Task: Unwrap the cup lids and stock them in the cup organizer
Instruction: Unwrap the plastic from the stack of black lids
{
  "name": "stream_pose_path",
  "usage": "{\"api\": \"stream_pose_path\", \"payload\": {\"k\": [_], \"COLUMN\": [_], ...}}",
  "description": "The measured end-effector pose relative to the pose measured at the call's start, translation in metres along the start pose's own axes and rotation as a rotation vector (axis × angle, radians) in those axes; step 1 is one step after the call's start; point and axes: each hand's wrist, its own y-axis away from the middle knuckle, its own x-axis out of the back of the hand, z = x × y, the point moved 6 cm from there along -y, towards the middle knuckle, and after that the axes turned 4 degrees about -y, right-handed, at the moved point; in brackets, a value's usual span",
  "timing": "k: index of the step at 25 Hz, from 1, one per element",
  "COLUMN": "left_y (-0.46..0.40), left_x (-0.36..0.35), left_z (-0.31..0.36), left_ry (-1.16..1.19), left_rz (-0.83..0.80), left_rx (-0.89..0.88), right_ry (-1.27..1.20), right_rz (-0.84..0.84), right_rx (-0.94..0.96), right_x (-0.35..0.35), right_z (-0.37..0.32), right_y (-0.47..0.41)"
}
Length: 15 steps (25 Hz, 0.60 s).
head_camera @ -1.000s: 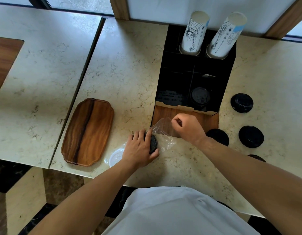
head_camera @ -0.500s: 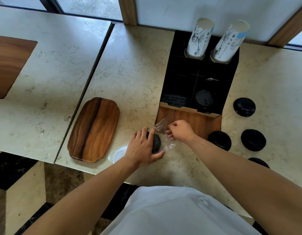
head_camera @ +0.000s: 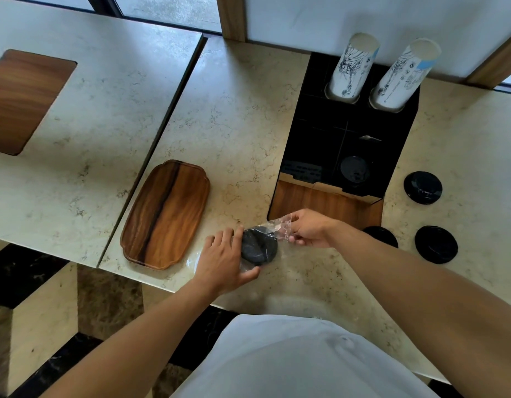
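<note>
A black cup lid (head_camera: 259, 246) lies on the marble counter near its front edge, still inside clear plastic wrap (head_camera: 278, 225). My left hand (head_camera: 222, 261) holds the wrapped lid from the left, thumb under it. My right hand (head_camera: 310, 228) pinches the loose end of the wrap to the right of the lid. Just behind stands the black cup organizer (head_camera: 306, 139) with a wooden front; one black lid (head_camera: 354, 169) sits in a front compartment. Two stacks of paper cups (head_camera: 352, 68) stand in its back slots.
Three loose black lids (head_camera: 422, 187) lie on the counter right of the organizer. A wooden tray (head_camera: 165, 214) rests to the left. A clear round lid (head_camera: 195, 261) peeks out under my left hand. The counter's front edge runs close below my hands.
My right hand has drawn the wrap's end to the right, away from the lid. The left hand slid left, so more of the lid shows.
</note>
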Motion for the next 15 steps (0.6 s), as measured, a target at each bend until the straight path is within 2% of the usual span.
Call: {"api": "stream_pose_path", "payload": {"k": [4,10,15], "left_y": [-0.001,0.0,0.0], "left_x": [-0.001,-0.001,-0.001], "left_z": [0.001,0.001,0.0], "left_ry": [0.013,0.042,0.064], "left_rz": [0.036,0.078,0.108], "left_rx": [0.006,-0.003,0.009], "right_ry": [0.104,0.251,0.526], "right_rz": [-0.069,-0.013,0.103], "right_rx": [-0.027,0.013,0.169], "right_x": [-0.012,-0.017,-0.025], "right_z": [0.003,0.0,-0.011], "right_y": [-0.005,-0.008,-0.008]}}
